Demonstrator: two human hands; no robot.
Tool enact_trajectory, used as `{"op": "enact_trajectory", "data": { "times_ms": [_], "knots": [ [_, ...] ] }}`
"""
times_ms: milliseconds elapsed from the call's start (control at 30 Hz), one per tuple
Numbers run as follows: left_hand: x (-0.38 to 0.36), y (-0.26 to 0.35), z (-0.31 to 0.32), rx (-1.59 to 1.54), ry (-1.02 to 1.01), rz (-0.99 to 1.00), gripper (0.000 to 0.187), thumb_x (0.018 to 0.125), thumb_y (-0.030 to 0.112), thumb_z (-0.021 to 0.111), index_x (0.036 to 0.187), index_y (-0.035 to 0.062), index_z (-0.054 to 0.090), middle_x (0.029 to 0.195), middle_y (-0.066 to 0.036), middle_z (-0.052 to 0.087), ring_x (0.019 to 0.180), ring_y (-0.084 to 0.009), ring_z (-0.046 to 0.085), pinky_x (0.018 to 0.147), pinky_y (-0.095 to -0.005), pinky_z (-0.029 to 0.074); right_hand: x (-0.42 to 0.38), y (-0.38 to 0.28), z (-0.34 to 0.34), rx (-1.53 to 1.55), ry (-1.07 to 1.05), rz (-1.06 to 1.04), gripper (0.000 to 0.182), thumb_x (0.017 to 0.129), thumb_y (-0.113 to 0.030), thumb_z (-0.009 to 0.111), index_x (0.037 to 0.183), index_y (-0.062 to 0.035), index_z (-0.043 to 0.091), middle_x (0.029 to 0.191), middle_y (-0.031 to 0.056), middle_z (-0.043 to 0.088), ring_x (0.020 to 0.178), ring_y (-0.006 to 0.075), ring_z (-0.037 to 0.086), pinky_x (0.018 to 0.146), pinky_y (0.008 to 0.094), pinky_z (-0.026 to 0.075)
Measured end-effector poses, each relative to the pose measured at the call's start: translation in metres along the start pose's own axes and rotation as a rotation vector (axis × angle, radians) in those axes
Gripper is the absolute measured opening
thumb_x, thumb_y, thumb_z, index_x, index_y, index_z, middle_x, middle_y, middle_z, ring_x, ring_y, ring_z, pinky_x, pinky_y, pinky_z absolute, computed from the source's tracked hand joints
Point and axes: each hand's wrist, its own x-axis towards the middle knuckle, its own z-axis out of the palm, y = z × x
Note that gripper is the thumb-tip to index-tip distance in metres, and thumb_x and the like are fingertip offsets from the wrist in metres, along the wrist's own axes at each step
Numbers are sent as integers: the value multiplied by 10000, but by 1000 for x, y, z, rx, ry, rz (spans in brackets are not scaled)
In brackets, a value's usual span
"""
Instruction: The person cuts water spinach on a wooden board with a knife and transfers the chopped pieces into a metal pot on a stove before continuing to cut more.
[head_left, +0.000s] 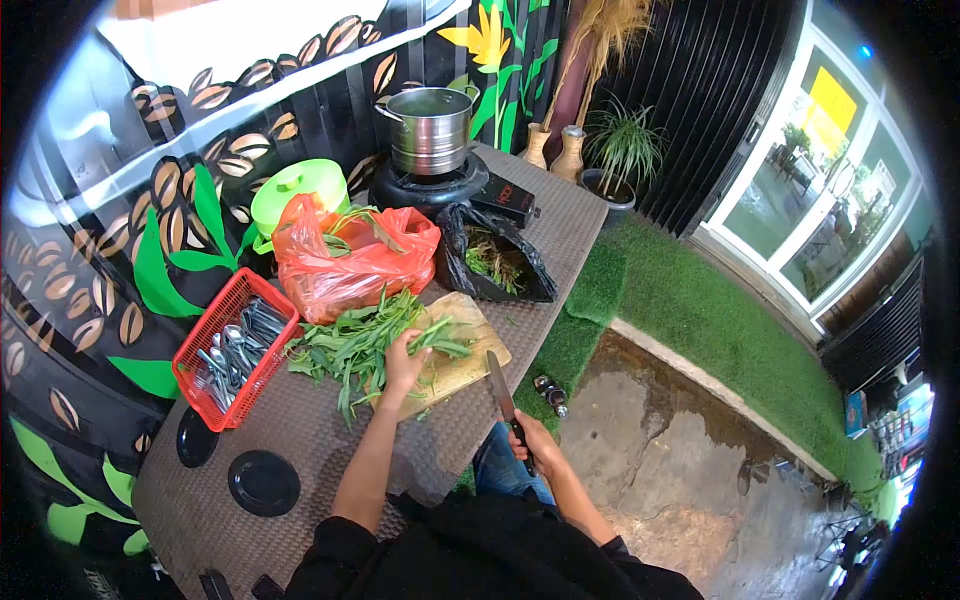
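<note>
My left hand [403, 365] is closed round a bunch of leafy green stems [350, 345], over the left part of a wooden cutting board [470, 372]. The stems' cut ends lie on the board, and the leaves spread over the table to its left. In my right hand [537, 447] is the black handle of a knife [502, 385]. The blade points up and away, its tip at the board's right edge, apart from the stems. Behind the board stand a red plastic bag [350, 262] with greens inside and a black bag [490, 265] holding plant scraps.
A red basket of cutlery [235, 345] and two black lids [263, 482] are on the left of the woven table [330, 450]. At the back are a green lidded pot [298, 195] and a steel pot [430, 130] on a black stove [430, 185].
</note>
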Motion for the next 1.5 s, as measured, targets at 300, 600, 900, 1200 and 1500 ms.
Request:
{"op": "enact_trajectory", "data": {
  "times_ms": [300, 600, 900, 1200, 1500],
  "knots": [
    [12, 21, -47, -281, -17, 8, 360, 758, 23, 717, 1091, -15, 587, 1030, -90, 641, 964, -165, 591, 882, -291, 440, 1, 4, 10, -25, -7, 18, 379, 995, -380, 355, 1129, -62, 511, 590, -16, 365, 434, 67, 296, 379, 212, 256],
    [-11, -3, -65, -58, 23, -20, 377, 722, 27, 734, 1073, 15, 597, 954, -110, 667, 882, -241, 635, 807, -331, 481, 7, 0, 29, -108, -37, -64, 343, 992, -332, 373, 1153, -64, 515, 601, -16, 368, 438, 66, 303, 383, 217, 262],
    [-45, 74, -77, 541, 343, -17, 450, 567, 101, 815, 987, 98, 654, 1058, -85, 568, 1069, -288, 464, 964, -427, 305, 35, 6, 43, -325, 41, -180, 297, 974, -303, 421, 1024, -45, 558, 563, 9, 418, 438, 90, 410, 376, 242, 317],
    [-42, 59, -24, 712, -94, 144, 403, 646, 159, 770, 1030, 106, 657, 1170, -87, 503, 1140, -306, 396, 899, -444, 334, 84, -9, 39, -964, 225, -600, 322, 942, -304, 486, 905, 6, 561, 543, 80, 550, 464, 177, 549, 486, 327, 443],
    [-40, 52, -38, 467, 101, 120, 361, 815, 59, 592, 1175, 72, 568, 1144, -125, 546, 1053, -294, 498, 906, -435, 337, 105, -9, 23, -920, 307, -549, 260, 931, -269, 500, 921, -10, 513, 588, 130, 571, 531, 233, 585, 538, 391, 450]
  ]
}}
